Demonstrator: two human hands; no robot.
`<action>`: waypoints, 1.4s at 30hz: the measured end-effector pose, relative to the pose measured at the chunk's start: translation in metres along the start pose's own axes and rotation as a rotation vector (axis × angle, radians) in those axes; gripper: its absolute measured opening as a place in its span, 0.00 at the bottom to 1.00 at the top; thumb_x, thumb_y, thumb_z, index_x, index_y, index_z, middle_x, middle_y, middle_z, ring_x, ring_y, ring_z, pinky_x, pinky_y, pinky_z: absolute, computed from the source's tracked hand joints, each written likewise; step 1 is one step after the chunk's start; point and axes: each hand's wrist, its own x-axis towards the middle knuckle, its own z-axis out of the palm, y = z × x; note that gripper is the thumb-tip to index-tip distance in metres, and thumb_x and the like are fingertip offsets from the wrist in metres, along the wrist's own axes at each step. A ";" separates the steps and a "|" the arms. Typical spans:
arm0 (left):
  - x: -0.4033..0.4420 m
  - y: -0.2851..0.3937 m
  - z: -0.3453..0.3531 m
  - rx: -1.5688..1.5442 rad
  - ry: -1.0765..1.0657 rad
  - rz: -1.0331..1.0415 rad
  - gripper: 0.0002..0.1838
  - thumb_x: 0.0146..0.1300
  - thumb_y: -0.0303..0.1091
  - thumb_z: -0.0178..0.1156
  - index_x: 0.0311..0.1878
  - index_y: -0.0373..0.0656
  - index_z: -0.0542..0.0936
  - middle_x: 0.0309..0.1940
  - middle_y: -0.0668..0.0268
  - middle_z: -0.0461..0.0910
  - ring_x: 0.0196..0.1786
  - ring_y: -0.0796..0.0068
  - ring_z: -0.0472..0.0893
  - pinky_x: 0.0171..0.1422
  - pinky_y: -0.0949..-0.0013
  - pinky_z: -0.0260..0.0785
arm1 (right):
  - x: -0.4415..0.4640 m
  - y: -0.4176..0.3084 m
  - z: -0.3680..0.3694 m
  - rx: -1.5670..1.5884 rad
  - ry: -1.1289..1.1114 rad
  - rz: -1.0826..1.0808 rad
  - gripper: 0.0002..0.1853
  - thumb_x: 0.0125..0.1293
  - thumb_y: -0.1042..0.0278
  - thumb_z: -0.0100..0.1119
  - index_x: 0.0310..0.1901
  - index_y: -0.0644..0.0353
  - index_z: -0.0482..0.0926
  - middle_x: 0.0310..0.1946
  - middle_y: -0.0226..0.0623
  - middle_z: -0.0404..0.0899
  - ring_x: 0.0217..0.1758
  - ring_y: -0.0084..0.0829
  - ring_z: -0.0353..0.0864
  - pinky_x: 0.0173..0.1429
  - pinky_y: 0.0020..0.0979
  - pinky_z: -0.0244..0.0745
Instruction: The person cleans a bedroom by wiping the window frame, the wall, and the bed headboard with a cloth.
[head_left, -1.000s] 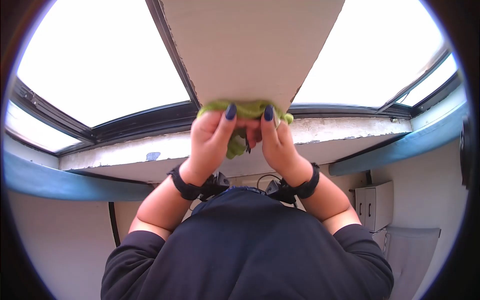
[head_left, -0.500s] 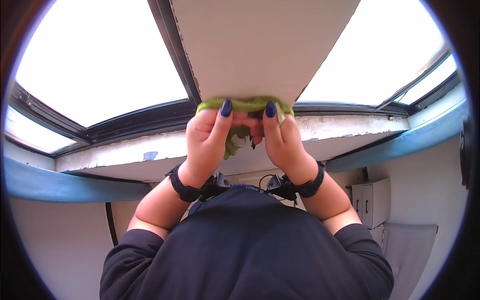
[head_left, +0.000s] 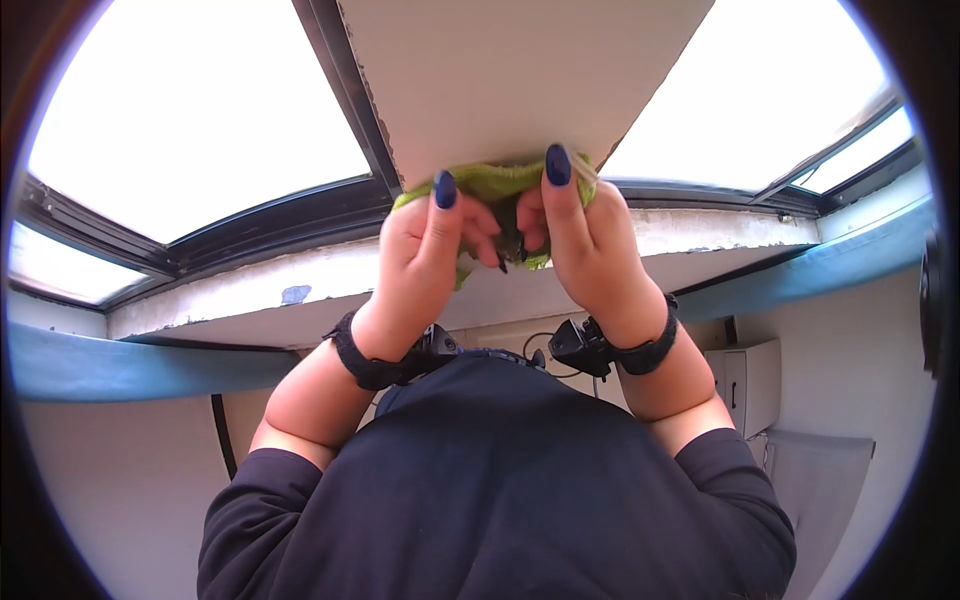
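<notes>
A bunched green cloth (head_left: 495, 182) is stretched between my two hands in front of the wall pillar. My left hand (head_left: 425, 240) grips its left end, thumb on top and fingers curled beneath. On the other end my right hand (head_left: 585, 235) is closed, its thumb pointing up. A pale strip of something shows beside the right thumb; I cannot make out what it is. Part of the cloth hangs below, between the curled fingers. Both wrists wear black straps with small devices attached.
Behind the hands stands a pale pillar (head_left: 520, 80) between two bright windows. A white sill (head_left: 290, 292) with chipped paint runs below them. Blue rolled fabric (head_left: 150, 372) spans the left side. At the right are a white cabinet (head_left: 755, 385) and a grey cover (head_left: 820, 480).
My right hand has risen and shifted right, lifting its end of the cloth. The left hand has moved slightly, and the hands are a little farther apart.
</notes>
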 end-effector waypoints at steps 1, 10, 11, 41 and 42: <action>-0.002 -0.014 -0.002 0.063 -0.032 -0.062 0.27 0.71 0.47 0.38 0.29 0.32 0.75 0.21 0.64 0.76 0.25 0.78 0.76 0.35 0.75 0.68 | -0.005 0.010 0.005 0.006 -0.011 0.004 0.24 0.69 0.53 0.40 0.21 0.59 0.73 0.14 0.42 0.71 0.20 0.45 0.71 0.27 0.39 0.66; -0.015 -0.063 -0.004 0.395 -0.133 -0.113 0.25 0.68 0.51 0.41 0.33 0.37 0.77 0.22 0.63 0.78 0.28 0.68 0.78 0.35 0.69 0.69 | -0.030 0.056 0.021 -0.182 -0.094 -0.073 0.15 0.68 0.58 0.44 0.32 0.57 0.76 0.20 0.40 0.75 0.24 0.44 0.75 0.27 0.38 0.68; -0.014 -0.061 -0.003 0.393 -0.133 -0.113 0.25 0.68 0.51 0.41 0.33 0.37 0.77 0.22 0.63 0.78 0.28 0.68 0.78 0.35 0.69 0.69 | -0.028 0.048 0.018 -0.175 -0.046 -0.133 0.13 0.67 0.59 0.46 0.32 0.57 0.77 0.20 0.40 0.75 0.23 0.43 0.75 0.26 0.37 0.68; -0.029 -0.104 -0.021 -0.078 -0.127 -0.148 0.45 0.64 0.65 0.18 0.50 0.32 0.73 0.41 0.58 0.79 0.46 0.68 0.77 0.52 0.69 0.67 | -0.008 0.023 0.042 -0.455 -0.122 -0.288 0.13 0.57 0.59 0.56 0.21 0.56 0.77 0.14 0.38 0.73 0.18 0.42 0.72 0.22 0.38 0.66; -0.033 -0.117 -0.024 -0.109 -0.093 -0.253 0.45 0.65 0.63 0.17 0.50 0.31 0.73 0.41 0.57 0.79 0.47 0.67 0.77 0.53 0.68 0.67 | -0.013 0.032 0.045 -0.501 -0.193 -0.223 0.12 0.57 0.61 0.55 0.21 0.58 0.77 0.14 0.39 0.73 0.18 0.43 0.72 0.22 0.39 0.66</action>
